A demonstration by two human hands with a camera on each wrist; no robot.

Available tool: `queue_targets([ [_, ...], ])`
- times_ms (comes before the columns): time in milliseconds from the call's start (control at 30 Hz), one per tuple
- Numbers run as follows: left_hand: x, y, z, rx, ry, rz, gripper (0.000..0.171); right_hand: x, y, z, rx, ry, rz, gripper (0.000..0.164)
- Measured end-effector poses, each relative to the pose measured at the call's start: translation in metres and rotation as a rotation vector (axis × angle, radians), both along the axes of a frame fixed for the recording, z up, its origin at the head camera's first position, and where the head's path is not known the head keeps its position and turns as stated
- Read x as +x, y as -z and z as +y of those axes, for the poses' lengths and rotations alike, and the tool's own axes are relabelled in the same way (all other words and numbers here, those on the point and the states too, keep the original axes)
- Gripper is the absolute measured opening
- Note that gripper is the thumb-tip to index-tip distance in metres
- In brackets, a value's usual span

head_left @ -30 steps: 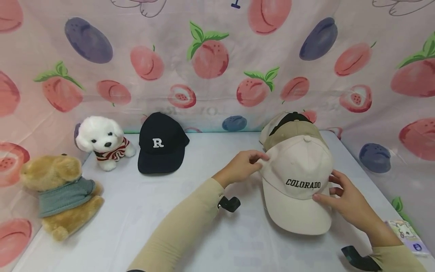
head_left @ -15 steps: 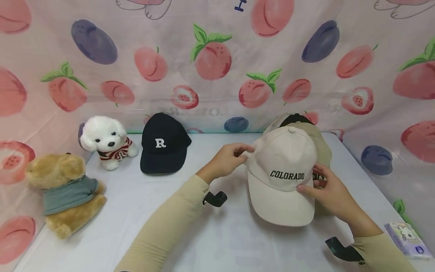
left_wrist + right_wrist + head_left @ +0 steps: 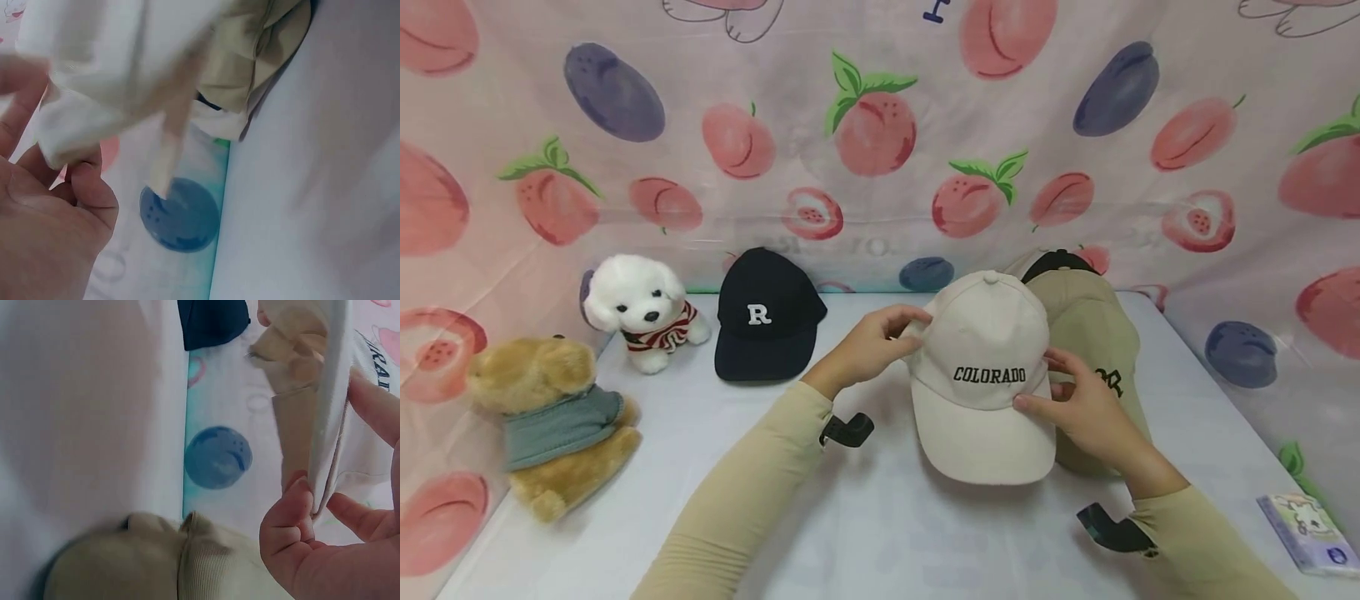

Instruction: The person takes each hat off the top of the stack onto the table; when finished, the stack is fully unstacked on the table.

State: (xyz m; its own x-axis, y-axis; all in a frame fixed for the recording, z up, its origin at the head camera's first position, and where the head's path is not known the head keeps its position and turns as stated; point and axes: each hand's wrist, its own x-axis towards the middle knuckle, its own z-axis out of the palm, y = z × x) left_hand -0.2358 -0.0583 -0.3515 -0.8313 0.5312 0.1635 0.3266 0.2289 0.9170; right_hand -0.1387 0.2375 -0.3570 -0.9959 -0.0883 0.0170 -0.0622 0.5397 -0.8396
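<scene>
A cream baseball cap lettered COLORADO is held up between both hands, its brim toward me. My left hand pinches the cap's left edge; in the left wrist view the fingers curl at the fabric's rim. On the other side my right hand grips the edge near the brim, thumb on the front and fingers inside, as the right wrist view shows. Behind it to the right lies a khaki cap with dark lettering, partly covered by the hand. A black-and-cream cap peeks out behind the khaki one.
A black cap with a white R stands at the back left. Left of it sit a white plush dog and a brown plush bear in a grey-green sweater. A small tissue pack lies at the table's right edge.
Both hands have carried the cream cap leftward off the stack of caps, uncovering the khaki cap and part of its lettering. The other things on the table stay put.
</scene>
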Motion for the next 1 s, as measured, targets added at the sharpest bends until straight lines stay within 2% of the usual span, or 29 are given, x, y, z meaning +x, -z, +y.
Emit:
queue_targets([
  [167, 0.0, 0.0, -0.005, 0.016, 0.008, -0.03, 0.037, -0.007, 0.004, -0.012, -0.053, -0.028, 0.005, 0.089],
  [467, 0.0, -0.003, -0.012, 0.012, -0.075, -0.043, 0.024, -0.015, 0.015, -0.021, -0.133, -0.031, -0.006, 0.085],
  [600, -0.001, -0.006, -0.015, -0.005, -0.132, -0.03, 0.021, -0.015, 0.02, -0.023, -0.253, -0.046, -0.01, 0.082],
  [700, -0.001, -0.008, -0.017, 0.002, -0.184, -0.004, 0.02, -0.014, 0.024, -0.027, -0.39, -0.059, 0.005, 0.078],
  [833, -0.002, -0.011, -0.019, 0.038, -0.242, 0.028, 0.02, -0.012, 0.031, -0.033, -0.532, -0.134, 0.007, 0.072],
  [900, -0.003, -0.011, -0.02, 0.054, -0.255, 0.034, 0.02, -0.01, 0.034, -0.035, -0.546, -0.168, -0.014, 0.069],
  [1000, -0.003, -0.013, -0.023, 0.06, -0.25, 0.024, 0.019, -0.009, 0.038, -0.037, -0.506, -0.177, -0.04, 0.067],
])
